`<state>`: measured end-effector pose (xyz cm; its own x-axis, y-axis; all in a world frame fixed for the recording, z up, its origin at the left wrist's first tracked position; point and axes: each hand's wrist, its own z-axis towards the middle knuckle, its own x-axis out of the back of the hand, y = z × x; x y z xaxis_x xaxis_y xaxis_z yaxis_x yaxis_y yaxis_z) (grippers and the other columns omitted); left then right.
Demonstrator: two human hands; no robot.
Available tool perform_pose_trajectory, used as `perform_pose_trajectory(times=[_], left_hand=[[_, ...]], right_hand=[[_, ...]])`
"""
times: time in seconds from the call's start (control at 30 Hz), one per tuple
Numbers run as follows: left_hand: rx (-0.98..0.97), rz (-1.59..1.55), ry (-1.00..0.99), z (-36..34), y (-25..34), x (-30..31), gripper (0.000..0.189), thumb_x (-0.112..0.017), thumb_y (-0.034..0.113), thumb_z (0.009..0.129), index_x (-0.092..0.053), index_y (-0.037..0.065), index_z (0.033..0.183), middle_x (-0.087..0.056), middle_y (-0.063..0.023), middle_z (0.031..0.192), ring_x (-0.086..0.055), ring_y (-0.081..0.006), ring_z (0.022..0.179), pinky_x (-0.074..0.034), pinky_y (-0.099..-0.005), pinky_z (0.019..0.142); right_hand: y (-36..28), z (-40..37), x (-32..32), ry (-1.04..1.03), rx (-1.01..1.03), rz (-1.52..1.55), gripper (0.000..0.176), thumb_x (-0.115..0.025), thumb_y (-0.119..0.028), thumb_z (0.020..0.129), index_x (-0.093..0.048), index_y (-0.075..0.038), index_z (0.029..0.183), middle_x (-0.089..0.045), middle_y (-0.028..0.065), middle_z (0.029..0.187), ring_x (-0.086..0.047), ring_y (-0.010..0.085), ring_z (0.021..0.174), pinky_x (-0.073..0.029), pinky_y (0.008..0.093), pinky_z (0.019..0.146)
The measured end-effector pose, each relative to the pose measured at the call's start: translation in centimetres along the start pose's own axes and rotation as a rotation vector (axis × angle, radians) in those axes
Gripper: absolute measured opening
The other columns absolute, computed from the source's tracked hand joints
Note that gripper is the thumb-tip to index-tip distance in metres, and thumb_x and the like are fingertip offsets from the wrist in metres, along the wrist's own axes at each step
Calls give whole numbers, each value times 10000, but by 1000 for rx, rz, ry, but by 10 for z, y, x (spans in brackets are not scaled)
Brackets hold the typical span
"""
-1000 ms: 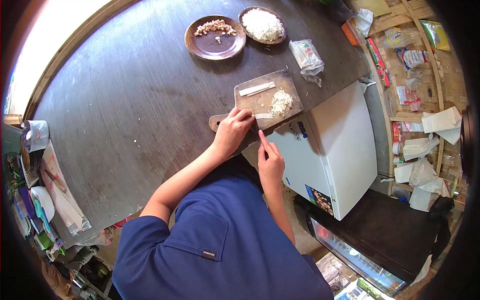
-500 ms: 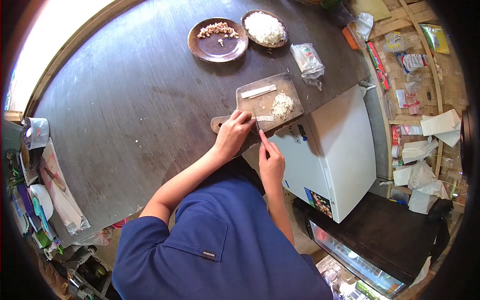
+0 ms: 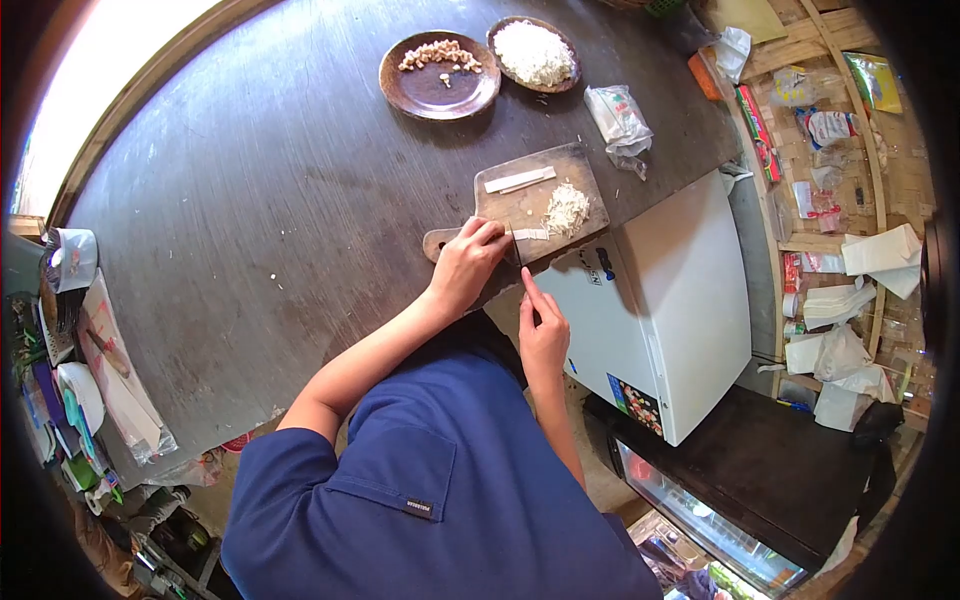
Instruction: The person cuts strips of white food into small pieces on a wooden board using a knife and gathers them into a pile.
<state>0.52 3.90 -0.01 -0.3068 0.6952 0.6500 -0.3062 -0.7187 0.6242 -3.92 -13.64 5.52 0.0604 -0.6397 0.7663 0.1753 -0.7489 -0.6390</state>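
A wooden cutting board (image 3: 535, 196) lies at the table's near edge. On it are white strips (image 3: 520, 180), a heap of small chopped white pieces (image 3: 567, 209) and a short cut strip (image 3: 531, 234). My left hand (image 3: 468, 262) is closed over the strip's left end, by the board's handle, its fingertips pressed down. My right hand (image 3: 543, 328) is closed round a knife, with the index finger stretched toward the blade. The thin dark blade (image 3: 515, 246) stands across the strip, just right of my left fingertips.
Beyond the board are a brown plate (image 3: 440, 98) with small brown pieces, a bowl of white shreds (image 3: 533, 54) and a plastic packet (image 3: 618, 120). A white freezer (image 3: 690, 300) adjoins the table's right edge. Utensils and packages (image 3: 75, 380) crowd the far left.
The knife and my right hand have shifted very slightly. My left hand stays on the strip. The whole view has moved a little.
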Motion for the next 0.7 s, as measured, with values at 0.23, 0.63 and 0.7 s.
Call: perform_pose_trajectory(times=[0.23, 0.63, 0.7], left_hand=[[-5, 11, 42, 2, 3, 3, 190, -725, 115, 898, -739, 28, 1067, -662, -70, 1081, -631, -254, 1080, -581, -359, 905], [-57, 117, -37, 4, -3, -5, 183, -744, 104, 881, -754, 56, 1057, -682, -51, 1072, -643, -247, 1065, -572, -352, 925], [-88, 126, -58, 5, -2, -8, 185, -750, 107, 873, -759, 59, 1051, -684, -47, 1078, -642, -243, 1064, -568, -342, 938]], right_hand=[[7, 0, 8, -39, -17, 48, 466, -634, -46, 1029, -691, -201, 1464, -639, 121, 852, -601, 231, 732, -522, 370, 748], [52, 29, 35, -94, -132, 306, 387, -591, -123, 1109, -683, -194, 1477, -708, 1, 980, -482, 37, 632, -418, 216, 545], [43, 23, 34, -111, -181, 367, 386, -594, -125, 1108, -685, -196, 1477, -710, 1, 974, -482, 36, 631, -410, 215, 533]])
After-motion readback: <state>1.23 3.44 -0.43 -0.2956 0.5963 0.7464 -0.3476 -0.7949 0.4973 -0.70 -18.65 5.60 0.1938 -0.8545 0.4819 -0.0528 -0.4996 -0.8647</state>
